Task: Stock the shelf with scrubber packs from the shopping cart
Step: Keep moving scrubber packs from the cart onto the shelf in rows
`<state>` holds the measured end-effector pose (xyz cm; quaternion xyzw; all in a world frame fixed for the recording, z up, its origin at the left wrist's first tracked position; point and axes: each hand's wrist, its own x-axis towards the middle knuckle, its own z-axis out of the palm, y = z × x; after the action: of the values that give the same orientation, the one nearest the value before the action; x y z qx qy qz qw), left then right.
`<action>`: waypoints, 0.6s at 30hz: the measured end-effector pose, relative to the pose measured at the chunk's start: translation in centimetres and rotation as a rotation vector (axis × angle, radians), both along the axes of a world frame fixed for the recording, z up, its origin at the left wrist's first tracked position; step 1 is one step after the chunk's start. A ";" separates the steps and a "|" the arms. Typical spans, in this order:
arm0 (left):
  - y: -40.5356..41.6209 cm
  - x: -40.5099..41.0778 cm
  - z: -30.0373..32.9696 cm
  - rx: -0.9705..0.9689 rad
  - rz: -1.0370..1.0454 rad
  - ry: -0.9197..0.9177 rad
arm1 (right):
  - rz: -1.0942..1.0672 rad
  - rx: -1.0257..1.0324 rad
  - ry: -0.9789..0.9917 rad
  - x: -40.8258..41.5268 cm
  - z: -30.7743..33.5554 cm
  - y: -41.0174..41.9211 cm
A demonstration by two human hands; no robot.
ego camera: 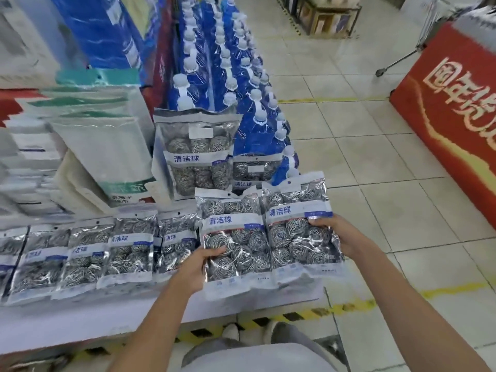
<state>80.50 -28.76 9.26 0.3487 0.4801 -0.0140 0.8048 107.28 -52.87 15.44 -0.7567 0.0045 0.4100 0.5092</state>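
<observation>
Hands (271, 253) on two upright scrubber packs (268, 237)

The left hand (200, 267) holds one scrubber pack (232, 245) by its left edge, and the right hand (336, 234) holds a second pack (298, 229) by its right edge; the two packs touch side by side between the grips, over the front right end of the surface (112, 318). Left of the left grip, a row of packs (88, 253) lies flat on the surface, overlapping one another. Behind the grips an upright pack (193, 157) leans, with another pack (255, 170) just to its right, against rows of bottles (241, 84) running farther back. Stacked bags (107, 146) stand behind the row. Far right of the right grip, across the floor (375, 162), stands a display stand (456, 116).
</observation>
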 end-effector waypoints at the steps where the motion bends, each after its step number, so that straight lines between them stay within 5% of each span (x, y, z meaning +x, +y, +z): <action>1: -0.1 0.5 -0.1 -0.003 0.011 0.011 | 0.025 -0.008 0.007 0.8 -0.1 0.6; 10: 0.0 2.7 -1.2 0.099 0.102 0.008 | 0.101 -0.050 0.119 5.1 -2.0 2.6; 18: -0.5 2.7 -1.2 0.234 0.149 0.015 | 0.176 -0.017 -0.088 5.4 -3.5 1.5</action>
<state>83.18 -29.23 8.02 0.4036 0.5089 0.0994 0.7539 112.72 -51.36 11.96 -0.7756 -0.0809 0.4196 0.4645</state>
